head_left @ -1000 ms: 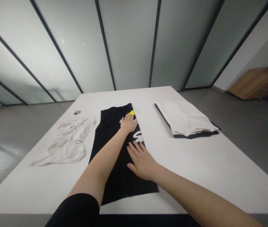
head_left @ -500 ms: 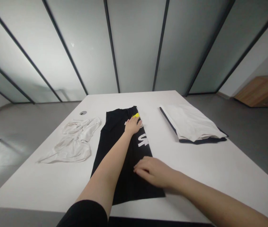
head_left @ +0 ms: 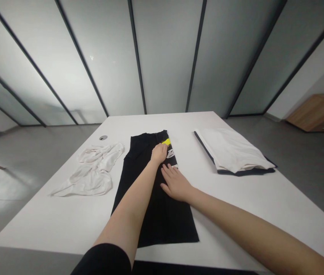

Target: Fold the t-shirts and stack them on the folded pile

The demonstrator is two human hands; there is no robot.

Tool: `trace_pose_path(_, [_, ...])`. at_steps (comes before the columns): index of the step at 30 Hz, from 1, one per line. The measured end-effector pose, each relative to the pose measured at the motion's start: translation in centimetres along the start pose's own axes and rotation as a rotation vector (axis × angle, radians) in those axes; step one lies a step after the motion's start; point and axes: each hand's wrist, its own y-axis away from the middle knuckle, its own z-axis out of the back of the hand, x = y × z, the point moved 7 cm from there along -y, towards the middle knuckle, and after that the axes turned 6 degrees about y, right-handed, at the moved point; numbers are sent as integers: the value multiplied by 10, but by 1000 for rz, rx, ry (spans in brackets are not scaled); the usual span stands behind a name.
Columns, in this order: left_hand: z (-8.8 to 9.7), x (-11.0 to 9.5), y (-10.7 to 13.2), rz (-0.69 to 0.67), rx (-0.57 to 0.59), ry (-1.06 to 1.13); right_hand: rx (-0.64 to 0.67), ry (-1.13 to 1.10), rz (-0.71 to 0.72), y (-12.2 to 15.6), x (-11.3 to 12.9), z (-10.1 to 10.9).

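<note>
A black garment [head_left: 150, 198] with white and yellow print lies folded lengthwise on the white table [head_left: 236, 198], running away from me. My left hand [head_left: 158, 153] rests on its far part near the yellow print, fingers curled down onto the cloth. My right hand [head_left: 174, 183] lies flat on the garment just behind the left, fingers stretched out and spread, pressing the fabric.
A crumpled white garment [head_left: 93, 172] lies left of the black one. A folded white cloth on a dark one [head_left: 233, 151] sits at the right. A round cable hole [head_left: 103, 137] is at the far left. Glass wall panels stand behind; a wooden cabinet [head_left: 319, 110] is far right.
My right hand slid back toward me along the garment, then moved forward again and now lies flat close behind the left hand. The left hand stayed near the yellow print.
</note>
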Motion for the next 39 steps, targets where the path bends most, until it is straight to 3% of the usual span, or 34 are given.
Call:
trace_pose_path(4, [-3,-12,2,-62,14,-157,79,-54,117,44,25,3])
trace_pose_path(8, [-2,-15,3,-24,1,-174,173,-179,223,79,47,9])
trace_pose_path(15, [0,-21,9,24,9,-154,221,-376,353,95,61,24])
trace_pose_path(19, [-3,-29,6,39,37,-233,47,-634,342,80,38,41])
trace_pose_path(23, [-7,-47,-2,147,2,-315,-293,-792,65,69,-18,52])
trace_pose_path(25, [-9,-57,-3,223,-64,-308,-391,-808,-26,69,-40,53])
trace_pose_path(31, [-28,-81,22,250,-133,-255,-468,-862,-136,71,-65,54])
trace_pose_path(39, [-38,-99,70,94,-33,-196,-563,-869,-145,75,-70,71])
